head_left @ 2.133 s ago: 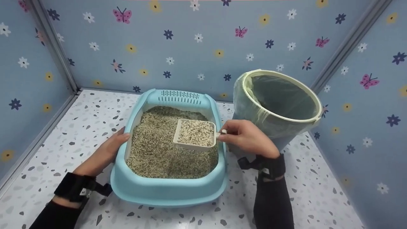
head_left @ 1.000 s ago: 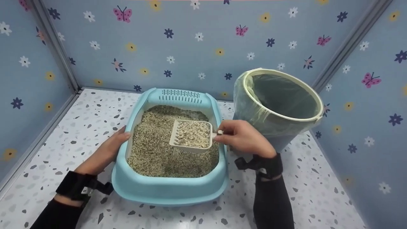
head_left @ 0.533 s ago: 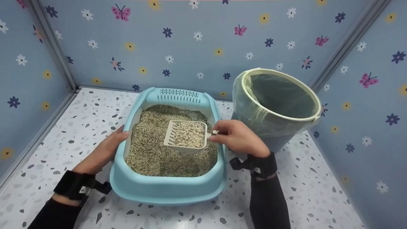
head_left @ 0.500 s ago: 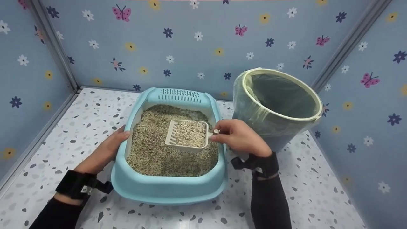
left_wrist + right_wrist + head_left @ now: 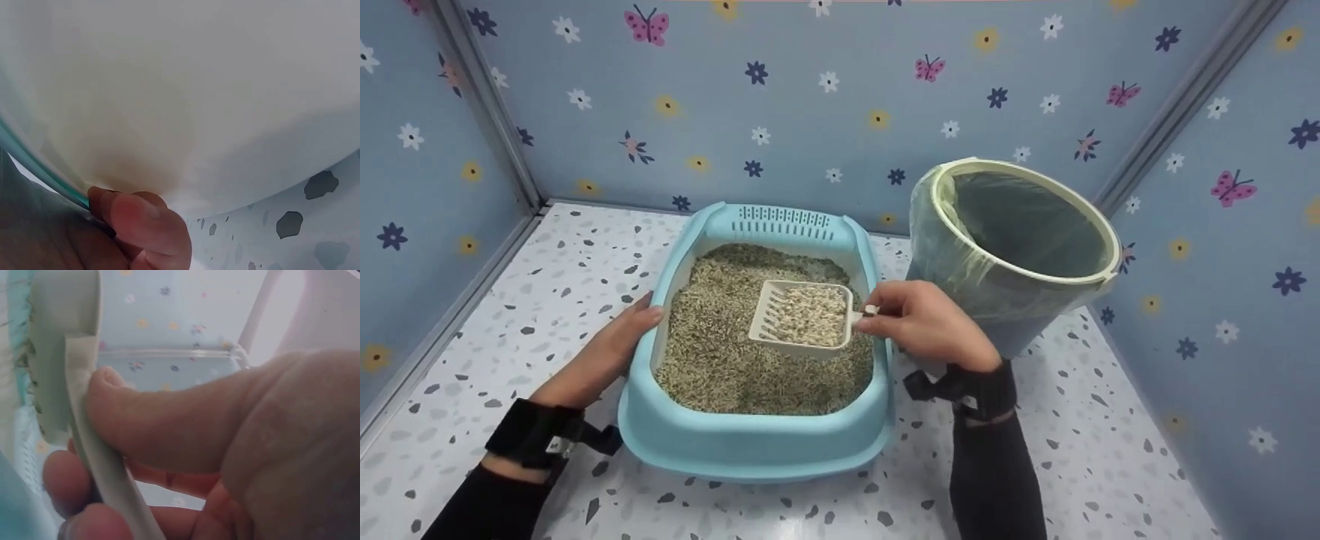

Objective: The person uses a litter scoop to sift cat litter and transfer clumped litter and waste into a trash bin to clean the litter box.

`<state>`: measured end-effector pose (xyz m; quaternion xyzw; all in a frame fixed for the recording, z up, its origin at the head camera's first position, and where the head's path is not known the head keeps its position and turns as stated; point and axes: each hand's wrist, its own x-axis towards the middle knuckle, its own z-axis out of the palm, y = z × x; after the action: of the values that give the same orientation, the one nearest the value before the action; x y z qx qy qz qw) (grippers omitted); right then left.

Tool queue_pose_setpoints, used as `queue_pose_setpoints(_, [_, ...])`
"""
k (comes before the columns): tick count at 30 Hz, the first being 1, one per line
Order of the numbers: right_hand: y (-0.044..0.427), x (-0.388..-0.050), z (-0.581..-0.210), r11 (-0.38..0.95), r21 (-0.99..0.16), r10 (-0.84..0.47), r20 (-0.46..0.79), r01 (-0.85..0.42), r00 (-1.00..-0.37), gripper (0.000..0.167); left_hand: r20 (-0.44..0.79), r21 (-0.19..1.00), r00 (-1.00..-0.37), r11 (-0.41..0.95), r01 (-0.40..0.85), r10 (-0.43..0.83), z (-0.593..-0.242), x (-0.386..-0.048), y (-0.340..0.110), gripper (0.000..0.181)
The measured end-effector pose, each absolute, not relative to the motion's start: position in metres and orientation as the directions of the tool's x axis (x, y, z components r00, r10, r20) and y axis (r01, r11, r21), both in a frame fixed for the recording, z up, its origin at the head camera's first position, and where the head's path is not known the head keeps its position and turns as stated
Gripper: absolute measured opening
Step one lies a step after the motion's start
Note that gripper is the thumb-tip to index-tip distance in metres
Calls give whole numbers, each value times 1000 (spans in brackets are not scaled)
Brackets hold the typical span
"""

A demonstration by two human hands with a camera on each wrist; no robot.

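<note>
A light blue litter box (image 5: pixel 757 446) full of greyish-brown litter (image 5: pixel 712 352) stands on the speckled surface. My left hand (image 5: pixel 619 337) grips its left rim, thumb on top; in the left wrist view the fingers (image 5: pixel 152 230) curl under the rim beside the pale wall. Above the litter, my right hand (image 5: pixel 922 319) holds a cream slotted litter scoop (image 5: pixel 759 319) by its handle. Pale granules (image 5: pixel 810 313) lie heaped in the scoop. The right wrist view has the thumb (image 5: pixel 152 422) pressed along the scoop handle (image 5: pixel 112 478), with fingers on its other side.
To the right of the litter box stands a trash bin (image 5: pixel 960 277) lined with a translucent yellowish bag, its mouth open upward. Flowered blue panels (image 5: pixel 825 97) close off the back and both sides. Speckled white surface (image 5: pixel 577 277) shows around the box.
My right hand has moved the scoop a little leftward over the litter, and the heap in it looks slightly smaller. My left hand stays on the rim.
</note>
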<state>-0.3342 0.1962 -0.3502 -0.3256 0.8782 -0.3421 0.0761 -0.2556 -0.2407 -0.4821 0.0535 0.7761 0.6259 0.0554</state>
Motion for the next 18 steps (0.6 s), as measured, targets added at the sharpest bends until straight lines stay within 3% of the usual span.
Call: queue_pose_setpoints(18, [195, -333, -347, 540, -642, -652, 90, -544, -753, 14, -4, 979, -989, 201, 26, 148, -483, -254, -243, 70])
